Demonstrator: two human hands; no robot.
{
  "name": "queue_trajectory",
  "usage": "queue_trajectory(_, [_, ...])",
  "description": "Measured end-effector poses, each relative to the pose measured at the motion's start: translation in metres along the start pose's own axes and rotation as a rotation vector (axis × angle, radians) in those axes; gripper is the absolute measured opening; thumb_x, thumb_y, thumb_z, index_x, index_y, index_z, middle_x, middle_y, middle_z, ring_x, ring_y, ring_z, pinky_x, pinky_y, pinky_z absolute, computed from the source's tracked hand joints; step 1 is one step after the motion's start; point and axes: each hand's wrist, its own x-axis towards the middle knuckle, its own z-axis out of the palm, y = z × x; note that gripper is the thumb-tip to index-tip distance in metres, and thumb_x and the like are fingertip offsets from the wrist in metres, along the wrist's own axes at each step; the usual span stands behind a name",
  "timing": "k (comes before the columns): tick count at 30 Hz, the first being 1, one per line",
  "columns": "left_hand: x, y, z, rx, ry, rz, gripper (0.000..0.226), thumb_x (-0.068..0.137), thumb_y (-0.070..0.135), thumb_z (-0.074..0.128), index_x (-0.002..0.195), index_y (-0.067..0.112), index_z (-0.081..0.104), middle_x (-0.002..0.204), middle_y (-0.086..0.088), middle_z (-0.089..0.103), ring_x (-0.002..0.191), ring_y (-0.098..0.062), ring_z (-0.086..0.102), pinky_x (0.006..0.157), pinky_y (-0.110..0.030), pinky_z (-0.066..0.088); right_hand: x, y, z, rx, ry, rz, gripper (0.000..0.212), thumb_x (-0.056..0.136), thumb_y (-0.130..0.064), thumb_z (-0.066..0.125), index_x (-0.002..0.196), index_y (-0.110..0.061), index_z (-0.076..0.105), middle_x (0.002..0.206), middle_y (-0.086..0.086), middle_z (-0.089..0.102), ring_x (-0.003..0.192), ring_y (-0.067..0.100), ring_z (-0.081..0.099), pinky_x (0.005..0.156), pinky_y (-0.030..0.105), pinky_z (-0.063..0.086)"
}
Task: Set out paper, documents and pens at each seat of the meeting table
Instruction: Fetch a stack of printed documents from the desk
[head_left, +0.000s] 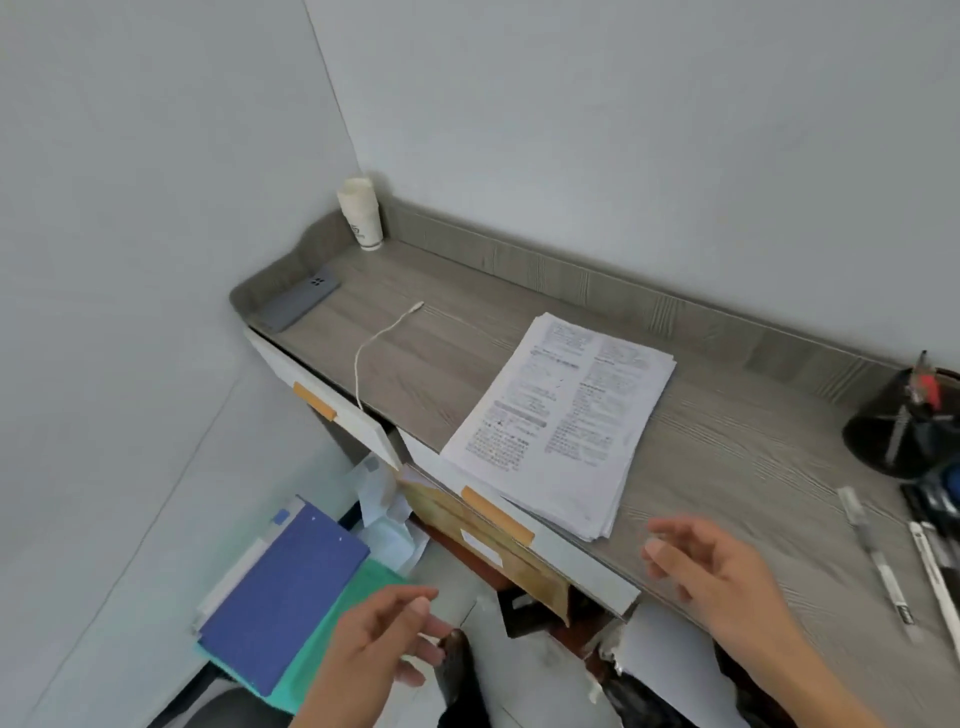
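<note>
— Where is the stack of papers (561, 421)?
— It lies on the desk (727, 467), just beyond your right hand (711, 566) and a little to its left. It is printed side up, and its near corner reaches the desk's front edge, close to your fingertips but apart from them.

— And the pens (878, 556)?
— Several lie flat on the desk to the right of your right hand. More stand in a dark pen holder (883, 441) farther off on that side, by the raised back rim.

— What are the hands holding?
— Nothing. Your right hand hovers over the desk's front edge, fingers loosely bent and spread. Your left hand (384, 639) is lower and off the desk, fingers relaxed. Both are blurred.

— What lies around the left hand?
— A blue folder (280, 587) rests on a green folder (358, 592) just to its left, below the desk. Between your hands a brown envelope (467, 525) with a white label sits under the drawer fronts.

— Farther out?
— A white cable (374, 353) lies ahead of your left hand and drops over the front edge. Beyond it, in the far corner, are a grey phone (301, 306) and a stack of paper cups (361, 213).
</note>
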Motion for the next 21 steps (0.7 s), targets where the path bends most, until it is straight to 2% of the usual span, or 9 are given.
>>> queue_trajectory(3, [0.053, 0.028, -0.007, 0.025, -0.07, 0.038, 0.017, 0.096, 0.006, 0.052, 0.098, 0.006, 0.069, 0.081, -0.018, 0.074, 0.061, -0.023, 0.066, 0.05, -0.028, 0.05, 0.023, 0.0, 0.003, -0.02, 0.105, 0.038, 0.013, 0.087, -0.011, 0.068, 0.097, -0.019, 0.069, 0.072, 0.004, 0.075, 0.07, 0.017, 0.067, 0.063, 0.031, 0.047])
queue_trajectory(6, [0.112, 0.056, -0.01, 0.081, -0.127, 0.081, 0.017, 0.095, 0.005, 0.053, 0.094, 0.006, 0.069, 0.075, -0.015, 0.074, 0.059, -0.021, 0.065, 0.048, -0.025, 0.049, 0.048, -0.007, 0.013, -0.033, 0.227, 0.088, 0.014, 0.087, -0.013, 0.069, 0.098, -0.021, 0.069, 0.077, 0.0, 0.075, 0.079, 0.02, 0.069, 0.068, 0.031, 0.049])
queue_trajectory(9, [0.17, 0.082, -0.01, 0.225, -0.115, 0.229, 0.02, 0.094, 0.008, 0.057, 0.085, 0.02, 0.07, 0.075, -0.007, 0.074, 0.072, -0.022, 0.067, 0.061, -0.023, 0.05, 0.072, -0.024, 0.03, -0.014, 0.368, 0.108, 0.02, 0.087, -0.011, 0.068, 0.106, -0.018, 0.065, 0.102, 0.0, 0.07, 0.097, 0.019, 0.065, 0.083, 0.029, 0.047])
queue_trajectory(11, [0.203, 0.094, -0.004, 0.399, -0.139, 0.366, 0.019, 0.094, 0.017, 0.058, 0.083, 0.032, 0.065, 0.084, 0.004, 0.07, 0.085, -0.012, 0.064, 0.07, -0.018, 0.046, 0.088, -0.032, 0.041, 0.012, 0.41, 0.141, 0.036, 0.089, -0.011, 0.066, 0.124, -0.013, 0.058, 0.121, 0.0, 0.063, 0.109, 0.018, 0.06, 0.092, 0.029, 0.043])
queue_trajectory(13, [0.232, 0.099, 0.005, 0.608, -0.165, 0.539, 0.01, 0.094, 0.031, 0.053, 0.097, 0.031, 0.063, 0.104, 0.013, 0.059, 0.097, -0.004, 0.055, 0.082, -0.02, 0.044, 0.102, -0.038, 0.049, 0.097, 0.419, 0.215, 0.052, 0.091, -0.013, 0.065, 0.139, -0.014, 0.046, 0.136, -0.001, 0.052, 0.121, 0.017, 0.052, 0.098, 0.033, 0.043])
queue_trajectory(15, [0.26, 0.091, 0.018, 0.832, -0.227, 0.694, 0.047, 0.091, 0.051, 0.035, 0.12, 0.025, 0.06, 0.125, 0.011, 0.05, 0.115, -0.007, 0.045, 0.099, -0.026, 0.039, 0.112, -0.043, 0.055, 0.258, 0.405, 0.307, 0.063, 0.092, -0.018, 0.065, 0.147, -0.019, 0.035, 0.144, -0.002, 0.045, 0.13, 0.02, 0.047, 0.101, 0.043, 0.047])
queue_trajectory(16, [0.272, 0.083, 0.024, 0.947, -0.248, 0.719, 0.061, 0.088, 0.056, 0.024, 0.13, 0.024, 0.055, 0.138, 0.004, 0.046, 0.127, -0.014, 0.04, 0.108, -0.03, 0.034, 0.116, -0.045, 0.056, 0.343, 0.389, 0.344, 0.066, 0.092, -0.019, 0.065, 0.149, -0.022, 0.033, 0.145, -0.002, 0.044, 0.13, 0.021, 0.048, 0.098, 0.046, 0.05])
queue_trajectory(18, [0.288, 0.069, 0.034, 1.136, -0.259, 0.799, 0.065, 0.09, 0.055, 0.018, 0.137, 0.021, 0.048, 0.152, -0.01, 0.038, 0.139, -0.027, 0.029, 0.117, -0.035, 0.021, 0.12, -0.049, 0.061, 0.448, 0.331, 0.366, 0.056, 0.092, -0.019, 0.064, 0.143, -0.021, 0.041, 0.139, -0.005, 0.055, 0.121, 0.022, 0.059, 0.09, 0.05, 0.055])
queue_trajectory(21, [0.296, 0.065, 0.039, 1.187, -0.285, 0.86, 0.058, 0.098, 0.05, 0.015, 0.134, 0.019, 0.048, 0.145, -0.02, 0.045, 0.135, -0.029, 0.028, 0.115, -0.035, 0.012, 0.13, -0.054, 0.068, 0.432, 0.339, 0.347, 0.03, 0.094, -0.017, 0.061, 0.123, -0.022, 0.057, 0.115, -0.003, 0.073, 0.105, 0.02, 0.07, 0.09, 0.048, 0.056])
